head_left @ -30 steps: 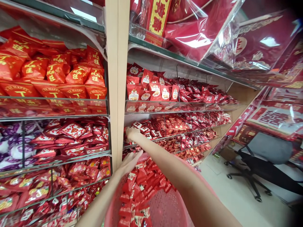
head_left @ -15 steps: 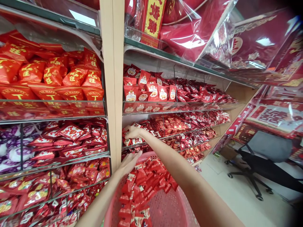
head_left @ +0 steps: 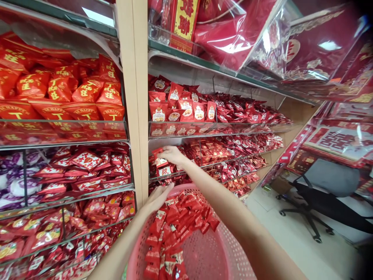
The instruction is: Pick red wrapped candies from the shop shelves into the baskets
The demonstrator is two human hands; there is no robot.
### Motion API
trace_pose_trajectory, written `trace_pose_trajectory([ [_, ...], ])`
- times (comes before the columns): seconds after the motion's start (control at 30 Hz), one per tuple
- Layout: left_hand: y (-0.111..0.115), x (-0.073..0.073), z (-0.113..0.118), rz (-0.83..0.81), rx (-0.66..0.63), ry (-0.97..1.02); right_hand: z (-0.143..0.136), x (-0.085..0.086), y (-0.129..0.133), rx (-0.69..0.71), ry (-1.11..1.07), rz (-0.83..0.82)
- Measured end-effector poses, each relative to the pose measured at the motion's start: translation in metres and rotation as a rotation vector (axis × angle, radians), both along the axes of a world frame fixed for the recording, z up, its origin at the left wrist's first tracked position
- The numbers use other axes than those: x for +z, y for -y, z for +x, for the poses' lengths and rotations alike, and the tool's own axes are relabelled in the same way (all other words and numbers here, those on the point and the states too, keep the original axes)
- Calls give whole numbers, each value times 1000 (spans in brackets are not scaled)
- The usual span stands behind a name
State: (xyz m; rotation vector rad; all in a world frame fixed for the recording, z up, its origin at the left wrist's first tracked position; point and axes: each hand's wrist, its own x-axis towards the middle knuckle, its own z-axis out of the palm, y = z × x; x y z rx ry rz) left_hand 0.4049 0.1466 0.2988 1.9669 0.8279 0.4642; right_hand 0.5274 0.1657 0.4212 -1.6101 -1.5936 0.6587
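My right hand (head_left: 174,156) reaches into a shelf compartment at the middle, fingers closed on a small red wrapped packet (head_left: 157,152). Below the fingers lie more red and white packets (head_left: 164,171) in the same compartment. My left hand (head_left: 159,197) lies with its fingers stretched out along the far left rim of a pink perforated plastic basket (head_left: 134,249); its thumb is hard to see. Inside the basket is a loose heap of small red wrapped packets (head_left: 185,217), mostly toward the back and left.
A wooden upright (head_left: 134,101) divides the shelves. Left shelves hold red-gold bags (head_left: 87,91) and purple packets (head_left: 25,181). Clear ledges (head_left: 186,131) front the compartments. Plastic-wrapped red goods (head_left: 221,35) overhang above. An office chair (head_left: 317,198) stands on the floor at the right.
My right hand has lifted slightly and shifted right, and a red packet now shows at its fingertips. My left hand stays at the basket rim. The view has shifted a little.
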Motion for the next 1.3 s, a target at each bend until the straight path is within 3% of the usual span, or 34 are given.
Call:
trace_pose_trajectory([
  [0.1, 0, 1, 0, 36, -12, 13, 14, 9, 48, 68, -393, 11],
  [0.2, 0, 1, 0, 37, -30, 16, 27, 0, 107, 122, -502, -122],
  [0.33, -1, -2, 0, 51, -17, 3, 38, -47, 174, 182, -551, -523],
  [0.43, -2, -4, 0, 71, -3, -19, 41, -93, 203, 47, -562, -756],
  [0.57, -2, -6, 0, 84, 7, -26, 43, -137, 214, -143, -459, -833],
  [0.8, -2, -7, 0, 50, 28, -5, 40, -170, 218, -312, -571, -909],
  [0.93, -2, -8, 0, 53, 21, -4, 32, -183, 223, -303, -720, -904],
  [1.3, 2, -3, 1, 85, -2, -20, 19, -213, 223, -104, -449, -637],
])
